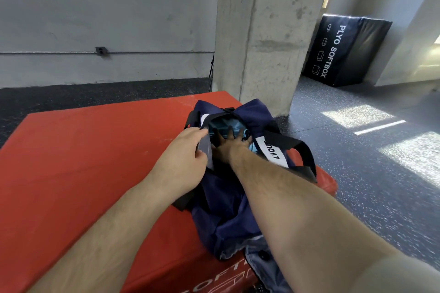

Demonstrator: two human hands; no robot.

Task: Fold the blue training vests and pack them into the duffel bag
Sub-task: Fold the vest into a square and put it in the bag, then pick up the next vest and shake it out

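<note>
A navy duffel bag [228,200] with black straps lies on the right side of a red soft box [90,154], its top opening spread wide. Light blue vest fabric [222,125] shows inside the opening. My left hand [184,154] grips the bag's near-left rim and holds it back. My right hand [232,145] reaches into the opening with its fingers spread flat, pressing down on the blue fabric. How the vests lie deeper in the bag is hidden.
A concrete pillar [266,31] rises just behind the bag. A black plyo soft box [345,52] leans against the wall at the far right. Speckled dark floor [357,150] surrounds the red box, whose right edge drops off beside the bag.
</note>
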